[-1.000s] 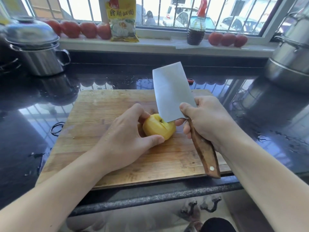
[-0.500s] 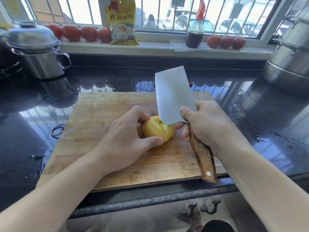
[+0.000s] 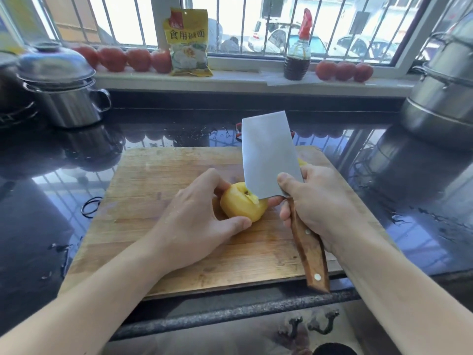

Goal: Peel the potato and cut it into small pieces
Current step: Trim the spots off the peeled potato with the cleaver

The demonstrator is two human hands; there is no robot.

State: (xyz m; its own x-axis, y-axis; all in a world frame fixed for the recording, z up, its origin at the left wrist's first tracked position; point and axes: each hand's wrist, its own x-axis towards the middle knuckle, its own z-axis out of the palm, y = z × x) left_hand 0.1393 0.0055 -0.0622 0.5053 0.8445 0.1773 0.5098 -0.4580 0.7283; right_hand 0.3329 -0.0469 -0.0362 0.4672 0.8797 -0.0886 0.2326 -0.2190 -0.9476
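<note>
A peeled yellow potato (image 3: pixel 240 204) lies on the wooden cutting board (image 3: pixel 158 190) near its middle. My left hand (image 3: pixel 194 221) grips the potato from the left, thumb in front and fingers behind it. My right hand (image 3: pixel 314 201) holds a cleaver (image 3: pixel 268 155) by its wooden handle, with the forefinger on the blade's flat. The blade's heel corner digs into a small dark spot on top of the potato, where a bit of flesh is lifted. A small yellow scrap (image 3: pixel 302 162) shows behind the blade.
The board sits on a wet black counter (image 3: pixel 38 226). A lidded steel pot (image 3: pixel 64 93) stands back left, stacked steel pots (image 3: pixel 445 93) back right. Tomatoes (image 3: pixel 133 58), a yellow packet (image 3: pixel 188 43) and a dark sauce bottle (image 3: pixel 297 55) line the windowsill. A black ring (image 3: pixel 89 206) lies left of the board.
The cleaver's heel has worked a little at the spot on the potato's top, raising a small flap of flesh. Both hands keep their hold in the same place.
</note>
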